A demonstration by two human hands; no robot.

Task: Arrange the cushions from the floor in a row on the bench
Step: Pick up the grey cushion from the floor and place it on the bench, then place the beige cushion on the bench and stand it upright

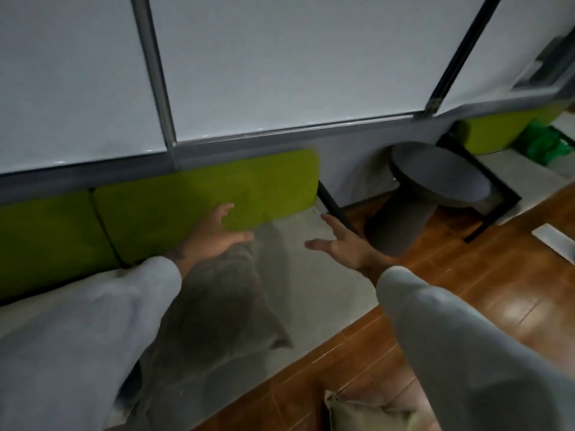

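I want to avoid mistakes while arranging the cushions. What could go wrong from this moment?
1. The grey cushion lies flat near the bench front edge; both hands are open, so it might slide off.
2. Another cushion lies on the floor near the person, a possible trip hazard.

the bench (314,275) runs along the wall with a pale grey seat, and green back pads (205,194) stand along its rear edge. one grey cushion (224,303) lies flat on the seat. past the bench edge, the wooden floor (466,284) carries an olive cushion (367,413) at the bottom and a round grey stool (429,194) near the wall.
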